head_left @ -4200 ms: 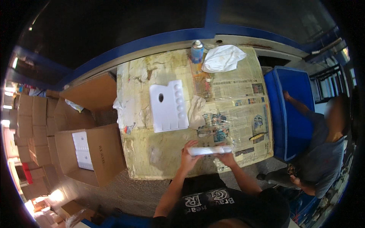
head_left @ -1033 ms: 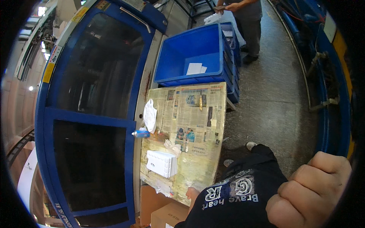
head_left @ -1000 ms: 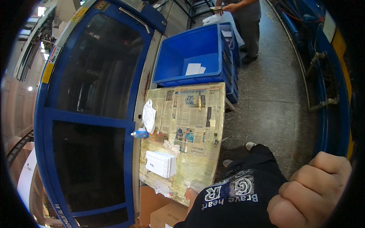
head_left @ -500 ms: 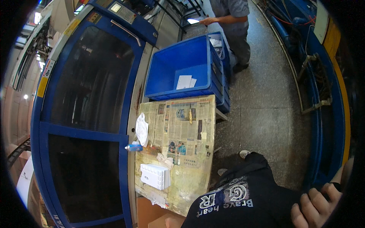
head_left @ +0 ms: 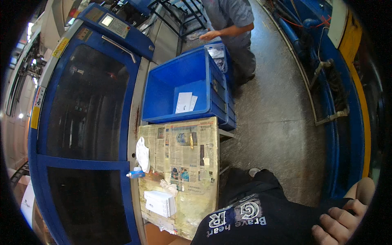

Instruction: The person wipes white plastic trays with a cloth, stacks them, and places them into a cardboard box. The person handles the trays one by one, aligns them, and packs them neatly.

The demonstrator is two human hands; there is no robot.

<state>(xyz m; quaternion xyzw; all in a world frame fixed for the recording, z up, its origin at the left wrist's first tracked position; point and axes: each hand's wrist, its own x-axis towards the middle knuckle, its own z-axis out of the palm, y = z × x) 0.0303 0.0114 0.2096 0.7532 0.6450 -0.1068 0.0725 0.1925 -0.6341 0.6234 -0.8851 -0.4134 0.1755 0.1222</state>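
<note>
A stack of white palettes (head_left: 161, 204) is set on the near part of a newspaper-covered worktop (head_left: 196, 208), toward its left edge, with a crumpled beige cloth (head_left: 168, 187) lying just beyond it. Well to the right of the worktop, the right hand (head_left: 339, 224) is held with fingers curled beside a black sleeve (head_left: 320, 209); whether anything is caught in its grip cannot be made out. Of the left hand (head_left: 179, 241), or its forearm, only a sliver is shown below the worktop's near end, and the state of its grip is hidden.

Along the worktop's left edge, a blue spray can (head_left: 136, 174) and a white cloth (head_left: 143, 154) are placed beyond the palettes; a slim yellow object (head_left: 191, 140) is laid toward the worktop's far end. Just past that end, two white flat pieces (head_left: 185, 102) are contained in a blue crate (head_left: 220, 87). Farther beyond the worktop, a co-worker's hand (head_left: 210, 35) is extended. The worktop is flanked on its left by a blue machine (head_left: 83, 163) with dark windows.
</note>
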